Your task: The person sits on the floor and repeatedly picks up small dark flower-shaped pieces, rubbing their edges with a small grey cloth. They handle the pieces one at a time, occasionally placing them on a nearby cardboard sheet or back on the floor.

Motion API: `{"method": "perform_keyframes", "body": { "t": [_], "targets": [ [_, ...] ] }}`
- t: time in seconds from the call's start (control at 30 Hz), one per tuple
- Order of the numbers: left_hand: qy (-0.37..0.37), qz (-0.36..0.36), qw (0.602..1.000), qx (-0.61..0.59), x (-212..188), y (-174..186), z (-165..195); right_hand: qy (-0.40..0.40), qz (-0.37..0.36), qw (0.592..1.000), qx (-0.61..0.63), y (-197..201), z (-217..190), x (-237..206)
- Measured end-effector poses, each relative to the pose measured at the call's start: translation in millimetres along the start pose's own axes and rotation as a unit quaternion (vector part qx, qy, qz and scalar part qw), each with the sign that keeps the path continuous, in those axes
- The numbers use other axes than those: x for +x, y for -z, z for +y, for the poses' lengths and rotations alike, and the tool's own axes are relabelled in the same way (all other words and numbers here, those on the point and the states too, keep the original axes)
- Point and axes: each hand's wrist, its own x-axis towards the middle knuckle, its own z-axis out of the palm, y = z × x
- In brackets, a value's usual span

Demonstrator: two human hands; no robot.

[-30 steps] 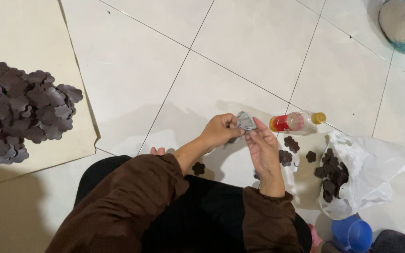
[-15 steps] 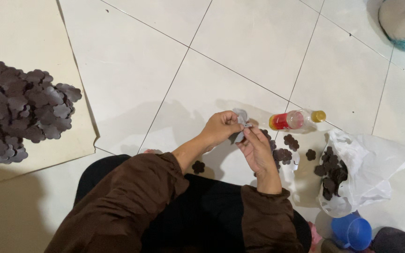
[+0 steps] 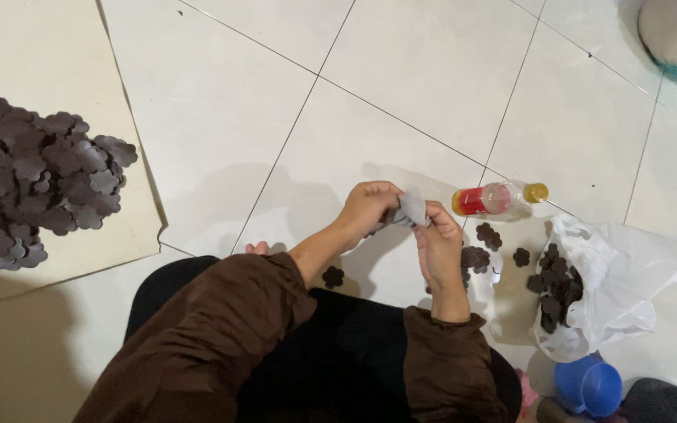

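Down on the tiled floor (image 3: 432, 70), a cardboard sheet (image 3: 33, 47) at nine o'clock bears a heap of dark flower-shaped pieces (image 3: 33, 184). Centrally, left hand (image 3: 366, 207) and right hand (image 3: 436, 243) pinch one grey flower-shaped piece (image 3: 412, 206) between closed fingertips.

Both forearms, in brown sleeves, are reaching forward and converging over the lap. The left hand (image 3: 366, 205) is curling its fingers inward, knuckles up, meeting the right hand (image 3: 436, 239) at the fingertips. The right wrist is extending straight, its thumb and fingers pinching closed.
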Motion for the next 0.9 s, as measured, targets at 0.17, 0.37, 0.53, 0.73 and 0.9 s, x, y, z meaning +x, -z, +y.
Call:
{"method": "perform_keyframes", "body": {
  "t": [0.17,0.37,0.53,0.73,0.9],
  "targets": [
    [-0.004,0.014,1.000,-0.010,-5.0,0.5,6.2,0.013,-0.023,0.999,0.020,-2.6,-8.9,-0.5],
    [-0.048,-0.027,0.998,0.013,-8.6,-3.9,8.1,0.033,-0.021,0.999,0.031,-10.4,-19.8,-2.5],
    [-0.081,-0.031,0.993,0.086,-10.0,-5.7,12.9,0.022,0.011,1.000,0.016,-23.1,-23.0,-2.5],
    [-0.124,-0.077,0.989,0.036,-13.5,-7.8,17.2,-0.069,0.004,0.997,0.021,-34.0,-26.2,-0.3],
    [-0.125,-0.058,0.989,0.043,-11.8,-6.0,15.7,-0.074,0.016,0.997,0.008,-19.4,-13.4,2.1]
  ]
}}
